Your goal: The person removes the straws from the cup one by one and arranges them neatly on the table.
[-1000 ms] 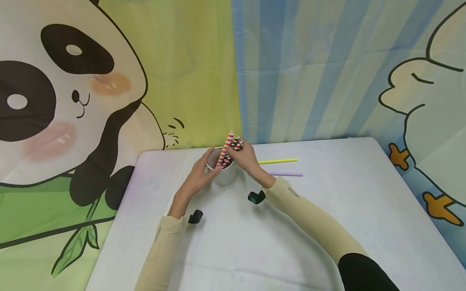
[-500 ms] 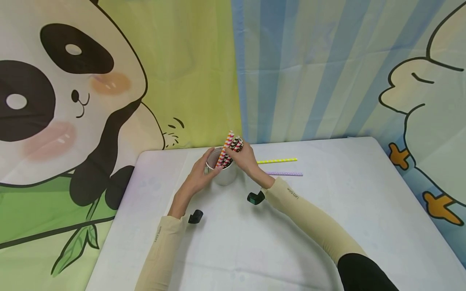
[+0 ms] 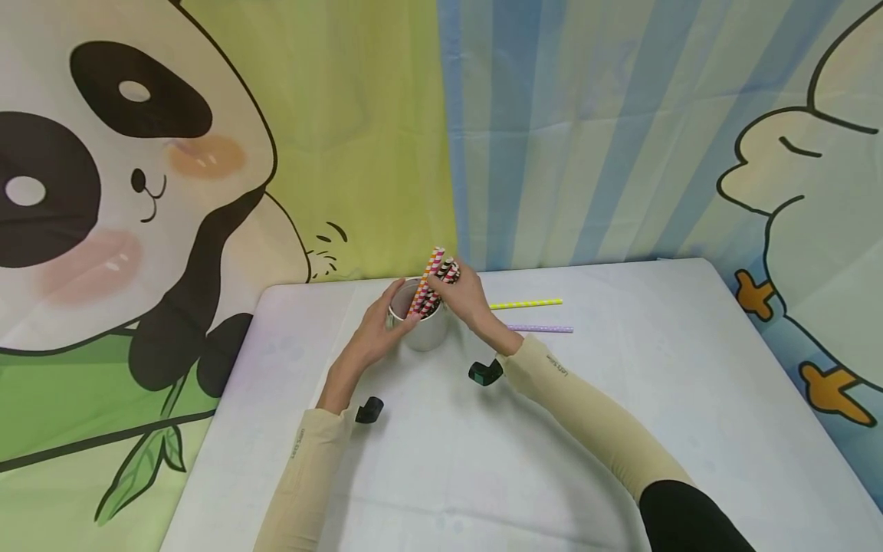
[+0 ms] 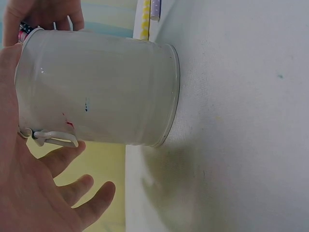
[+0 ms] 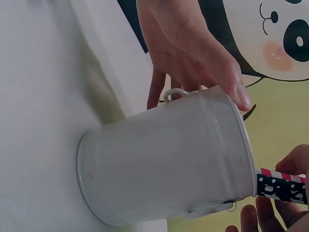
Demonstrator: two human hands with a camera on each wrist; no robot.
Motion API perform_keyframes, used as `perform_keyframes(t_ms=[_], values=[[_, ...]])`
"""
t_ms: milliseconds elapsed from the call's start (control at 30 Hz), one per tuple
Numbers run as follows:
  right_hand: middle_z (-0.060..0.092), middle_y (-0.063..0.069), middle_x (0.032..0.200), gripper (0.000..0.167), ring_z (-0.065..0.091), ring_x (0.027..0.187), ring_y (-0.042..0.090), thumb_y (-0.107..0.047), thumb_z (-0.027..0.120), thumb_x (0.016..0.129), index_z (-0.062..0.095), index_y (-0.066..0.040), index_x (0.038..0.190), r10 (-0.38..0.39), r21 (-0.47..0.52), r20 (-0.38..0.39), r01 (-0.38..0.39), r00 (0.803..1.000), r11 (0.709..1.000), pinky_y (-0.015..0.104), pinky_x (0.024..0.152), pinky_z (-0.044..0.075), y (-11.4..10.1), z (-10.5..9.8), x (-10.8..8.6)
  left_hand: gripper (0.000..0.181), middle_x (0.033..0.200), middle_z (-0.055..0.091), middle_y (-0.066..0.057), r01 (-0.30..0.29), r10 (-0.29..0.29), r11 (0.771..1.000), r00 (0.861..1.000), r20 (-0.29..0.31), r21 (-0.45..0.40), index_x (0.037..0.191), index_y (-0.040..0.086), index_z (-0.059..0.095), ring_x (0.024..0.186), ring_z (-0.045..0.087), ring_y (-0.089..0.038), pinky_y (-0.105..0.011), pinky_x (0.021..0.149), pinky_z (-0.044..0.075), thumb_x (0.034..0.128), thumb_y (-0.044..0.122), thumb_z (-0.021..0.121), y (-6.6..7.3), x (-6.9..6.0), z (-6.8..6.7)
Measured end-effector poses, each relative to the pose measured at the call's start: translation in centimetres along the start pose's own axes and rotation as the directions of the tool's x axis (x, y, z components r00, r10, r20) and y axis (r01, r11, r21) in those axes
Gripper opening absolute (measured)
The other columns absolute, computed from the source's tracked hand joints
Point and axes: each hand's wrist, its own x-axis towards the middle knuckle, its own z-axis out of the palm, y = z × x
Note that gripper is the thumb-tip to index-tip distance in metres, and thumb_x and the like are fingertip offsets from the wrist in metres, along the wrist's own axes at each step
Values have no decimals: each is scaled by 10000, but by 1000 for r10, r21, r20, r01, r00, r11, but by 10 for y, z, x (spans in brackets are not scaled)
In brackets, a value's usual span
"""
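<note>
A white metal bucket (image 3: 425,337) stands upright at the table's far side. My left hand (image 3: 375,331) holds its left side, the thumb at the rim; in the right wrist view that thumb (image 5: 236,92) lies on the rim and the fingers are behind the bucket near a small side loop. A bundle of patterned paper straws (image 3: 429,280) leans in the bucket's mouth, some striped, some black with white spots. My right hand (image 3: 467,297) grips the bundle just above the rim. The straws' lower ends are hidden inside the bucket.
A yellow straw (image 3: 527,304) and a purple dotted straw (image 3: 541,330) lie on the white table (image 3: 621,368), right of the bucket and partly behind my right hand. A printed cloth backdrop (image 3: 379,138) rises behind the table.
Both hands stay at the bucket and straws with hardly any movement. The head view has shifted very slightly.
</note>
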Motion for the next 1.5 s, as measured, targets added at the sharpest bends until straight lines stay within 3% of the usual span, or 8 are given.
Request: perform_keyframes(t_ms=[300,533,833,1167,1500], values=[[642,73,985,220,543,812,135,-262,661,919,625,-90,1051,-32,29,-9,33,999,999,239,643,465,-11,-6,-1,786,1622,337,-74,-12,12,1000,1000,-8,2,1603,287,224,1496,314,-313,-554,1203,259,956,506,613,0,2,0],[643,73,1021,224,558,844,147,-260,679,917,636,-88,1053,-53,62,-17,54,998,997,250,690,482,-21,-14,-2,798,1627,328,-74,-13,13,1000,1000,-7,3,1604,282,222,1499,307,-319,-564,1201,255,951,525,610,0,1,-1],[647,82,1143,251,583,1121,224,-271,677,928,652,-89,1098,-105,83,-20,106,994,991,364,914,498,-34,-27,-6,819,1632,317,-58,-2,2,1000,1000,-2,-8,1605,254,225,1506,293,-315,-580,1196,256,945,547,612,0,1,0],[636,67,1141,235,587,1098,204,-274,674,947,640,-94,1094,-171,128,-33,173,985,977,410,976,490,-51,-44,-12,800,1636,308,-55,6,-6,1000,1000,2,-1,1603,304,214,1510,285,-317,-580,1197,254,949,541,610,-1,1,0],[623,47,1111,208,604,1095,197,-207,683,941,620,-60,1073,-238,203,-47,243,970,949,348,972,502,-66,-61,-21,801,1640,299,-64,13,-13,1000,1000,8,-3,1605,301,207,1512,278,-322,-580,1199,252,952,536,608,2,0,-1]])
